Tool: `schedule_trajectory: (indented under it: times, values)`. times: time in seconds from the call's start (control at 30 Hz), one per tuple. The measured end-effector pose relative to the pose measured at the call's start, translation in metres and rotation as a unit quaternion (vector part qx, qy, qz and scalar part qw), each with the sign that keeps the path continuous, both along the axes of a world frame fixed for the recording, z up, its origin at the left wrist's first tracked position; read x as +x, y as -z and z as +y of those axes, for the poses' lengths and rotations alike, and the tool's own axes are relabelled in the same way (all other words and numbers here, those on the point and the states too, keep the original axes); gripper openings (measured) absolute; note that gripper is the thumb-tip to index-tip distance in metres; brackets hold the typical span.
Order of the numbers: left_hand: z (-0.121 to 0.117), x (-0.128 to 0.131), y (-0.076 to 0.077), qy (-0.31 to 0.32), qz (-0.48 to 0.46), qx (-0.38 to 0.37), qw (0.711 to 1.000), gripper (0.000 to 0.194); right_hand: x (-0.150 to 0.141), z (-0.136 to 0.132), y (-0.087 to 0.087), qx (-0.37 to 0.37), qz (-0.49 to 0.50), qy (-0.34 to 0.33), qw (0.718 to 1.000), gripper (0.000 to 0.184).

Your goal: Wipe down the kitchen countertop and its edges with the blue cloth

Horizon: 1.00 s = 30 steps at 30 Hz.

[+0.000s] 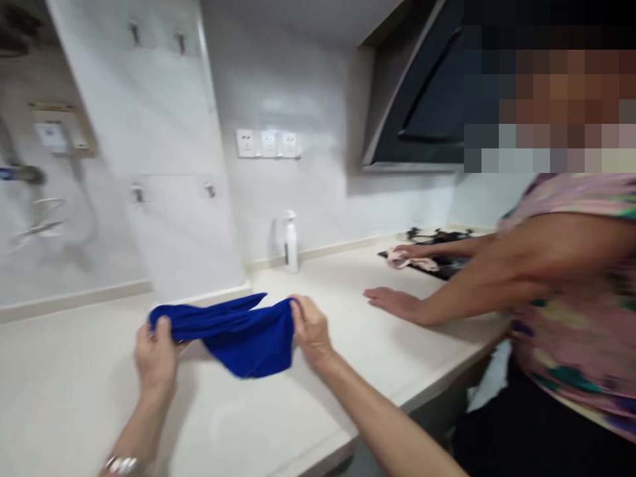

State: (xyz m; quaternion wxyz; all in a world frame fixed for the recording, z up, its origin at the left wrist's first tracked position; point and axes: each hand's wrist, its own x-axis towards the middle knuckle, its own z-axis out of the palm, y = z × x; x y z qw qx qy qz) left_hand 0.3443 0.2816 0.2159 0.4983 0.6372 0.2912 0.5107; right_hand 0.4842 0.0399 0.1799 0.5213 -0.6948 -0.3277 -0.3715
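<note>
Blue cloth (238, 334) hangs stretched between both hands just above the pale counter (74, 397). Left hand (156, 358) and right hand (311, 328) each pinch a top end; the middle sags, so it looks soft, light and best held by its edges. Farther off, another person's hand (392, 301) rests flat beside a stove (437, 248), near a white spray bottle (291, 242).
</note>
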Motion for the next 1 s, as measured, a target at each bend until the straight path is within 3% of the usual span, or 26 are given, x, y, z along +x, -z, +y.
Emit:
schedule_trajectory:
  times: [0.13, 0.2, 0.3, 0.4, 0.43, 0.5, 0.57, 0.63, 0.67, 0.73, 0.83, 0.9, 0.93, 1.0]
  values:
    - [-0.010, 0.000, 0.000, -0.003, 0.070, 0.081, 0.994, 0.038, 0.003, -0.004, -0.001, 0.052, 0.004, 0.002, 0.999, 0.033]
    - [-0.018, -0.004, -0.006, -0.002, 0.061, 0.118, 0.991, 0.038, 0.001, -0.006, -0.003, 0.088, 0.048, 0.001, 0.995, 0.034]
    - [-0.026, -0.010, -0.014, 0.005, 0.023, 0.103, 0.994, 0.041, -0.002, -0.010, -0.009, 0.144, 0.131, 0.005, 0.981, 0.037]
    - [-0.029, -0.011, -0.018, -0.007, 0.047, 0.103, 0.994, 0.044, -0.002, -0.013, -0.014, 0.173, 0.154, 0.022, 0.973, 0.038]
    - [-0.030, -0.012, -0.020, 0.013, 0.054, 0.069, 0.996, 0.045, -0.002, -0.015, -0.015, 0.180, 0.149, 0.029, 0.972, 0.038]
    - [-0.034, -0.015, -0.023, 0.128, 0.052, -0.072, 0.988, 0.043, -0.001, -0.018, -0.018, 0.194, 0.139, 0.040, 0.970, 0.038]
    - [-0.038, -0.021, -0.029, 0.265, 0.035, -0.194, 0.944, 0.041, -0.001, -0.021, -0.020, 0.211, 0.126, 0.050, 0.968, 0.037]
    - [-0.040, -0.028, -0.034, 0.359, 0.013, -0.217, 0.908, 0.051, -0.001, -0.024, -0.021, 0.229, 0.114, 0.060, 0.965, 0.037]
    - [-0.039, -0.030, -0.036, 0.373, -0.002, -0.201, 0.906, 0.059, 0.000, -0.024, -0.022, 0.235, 0.108, 0.066, 0.964, 0.037]
    - [-0.033, -0.029, -0.033, 0.337, -0.025, -0.141, 0.931, 0.068, 0.003, -0.024, -0.020, 0.239, 0.100, 0.080, 0.962, 0.038]
    - [-0.018, -0.016, -0.017, 0.136, 0.044, 0.028, 0.989, 0.059, 0.012, -0.022, -0.013, 0.197, 0.105, 0.089, 0.971, 0.035]
    - [-0.011, -0.007, -0.003, 0.023, 0.139, 0.152, 0.978, 0.056, 0.018, -0.020, -0.005, 0.129, 0.111, 0.099, 0.981, 0.039]
    - [-0.011, -0.004, 0.003, 0.000, 0.172, 0.208, 0.963, 0.057, 0.020, -0.019, -0.001, 0.089, 0.113, 0.113, 0.983, 0.045]
    - [-0.018, -0.003, 0.011, 0.032, 0.192, 0.292, 0.937, 0.054, 0.021, -0.018, 0.006, 0.019, 0.107, 0.150, 0.983, 0.055]
